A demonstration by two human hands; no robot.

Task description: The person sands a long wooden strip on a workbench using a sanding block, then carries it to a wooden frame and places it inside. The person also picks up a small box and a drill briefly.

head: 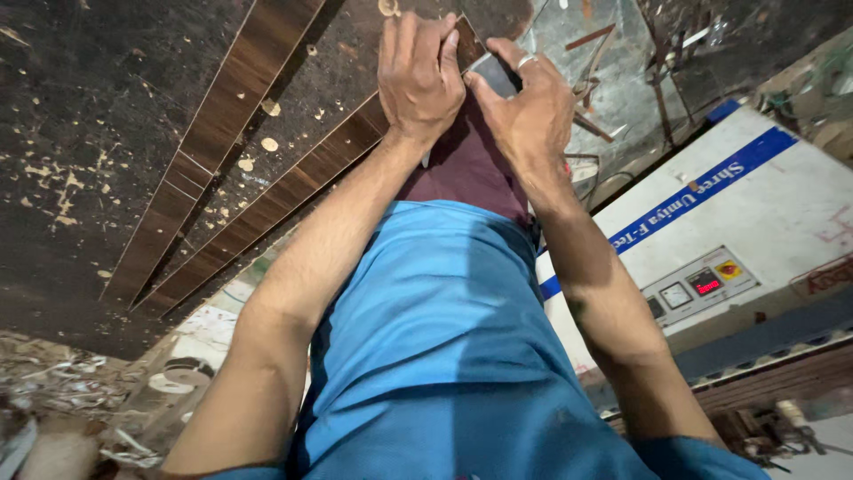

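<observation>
Wood strip (293,182) pressed by left hand (418,76), right hand (531,111) alongside.

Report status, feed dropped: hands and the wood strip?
Left hand pressing flat on brown laminate strip. Right hand gripping small grey block at strip's end. Second strip alongside, apart.

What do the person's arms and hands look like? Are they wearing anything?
Both arms are bare from the short blue sleeves down. The left hand wears nothing. The right hand has a silver ring on one finger. No gloves, no watch.
</observation>
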